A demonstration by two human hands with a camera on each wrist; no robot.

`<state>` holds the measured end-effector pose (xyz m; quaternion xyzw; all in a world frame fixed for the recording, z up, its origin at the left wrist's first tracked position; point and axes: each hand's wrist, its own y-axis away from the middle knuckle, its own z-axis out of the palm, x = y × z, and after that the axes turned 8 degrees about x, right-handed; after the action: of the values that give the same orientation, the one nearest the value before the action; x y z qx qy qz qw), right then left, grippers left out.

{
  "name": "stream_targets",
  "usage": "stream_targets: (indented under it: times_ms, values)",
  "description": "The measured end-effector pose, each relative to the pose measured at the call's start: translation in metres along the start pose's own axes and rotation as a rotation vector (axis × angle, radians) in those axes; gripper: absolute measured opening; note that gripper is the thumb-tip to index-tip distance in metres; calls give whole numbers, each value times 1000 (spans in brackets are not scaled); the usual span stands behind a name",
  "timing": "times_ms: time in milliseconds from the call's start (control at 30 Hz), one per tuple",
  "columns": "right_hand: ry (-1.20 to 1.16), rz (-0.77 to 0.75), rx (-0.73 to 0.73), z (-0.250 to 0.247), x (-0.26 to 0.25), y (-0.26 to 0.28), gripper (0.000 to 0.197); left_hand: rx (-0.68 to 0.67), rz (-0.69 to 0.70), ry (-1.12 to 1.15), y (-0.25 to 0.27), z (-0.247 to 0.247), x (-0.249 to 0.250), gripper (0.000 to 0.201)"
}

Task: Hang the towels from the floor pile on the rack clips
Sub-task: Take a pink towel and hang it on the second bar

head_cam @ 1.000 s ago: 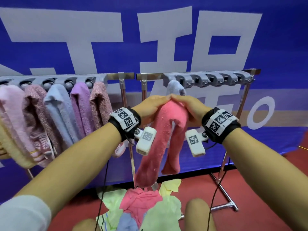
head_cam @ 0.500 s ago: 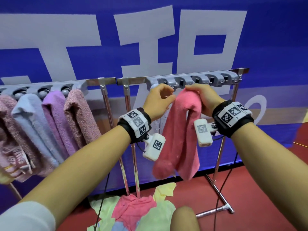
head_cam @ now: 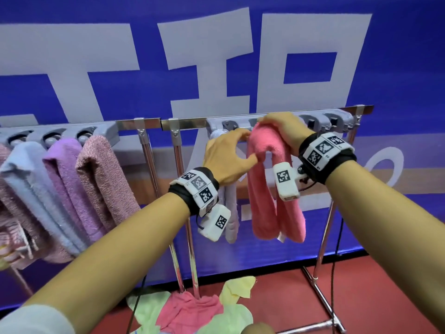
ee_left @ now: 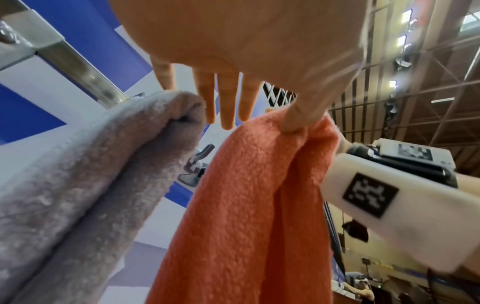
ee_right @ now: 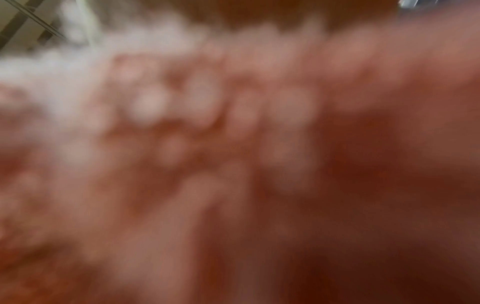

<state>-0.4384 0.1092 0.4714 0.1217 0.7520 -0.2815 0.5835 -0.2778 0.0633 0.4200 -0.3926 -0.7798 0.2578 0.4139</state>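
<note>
A folded pink towel hangs from my right hand, which grips its fold against the grey clip row of the right rack. My left hand is just left of the fold. In the left wrist view its fingers are straight and only the thumb presses the pink towel. A pale lavender towel hangs from the first clip, beside my left hand. The right wrist view is a blur of pink towel. The floor pile of pink, green and yellow towels lies below.
The left rack carries several hung towels in pink, blue and purple. Chrome posts stand between the two racks, and a rack foot runs across the red floor. A blue banner stands close behind. Clips to the right of my hand hold nothing.
Both hands have carried the pink towel up and right, from chest height to the clip row. My left hand has loosened, with its fingers now straight beside the fold.
</note>
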Motion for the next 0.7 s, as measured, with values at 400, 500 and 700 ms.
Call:
stream_targets:
  times_ms: [400, 500, 700]
  values:
    - [-141, 126, -105, 18, -3, -45, 14, 189, -98, -147, -17, 31, -13, 61]
    - [-107, 177, -134, 17, -5, -55, 13, 163, -109, -252, -21, 33, -14, 83]
    - [382, -131, -68, 10, -1, -75, 17, 175, -112, -378, -34, 37, -21, 79]
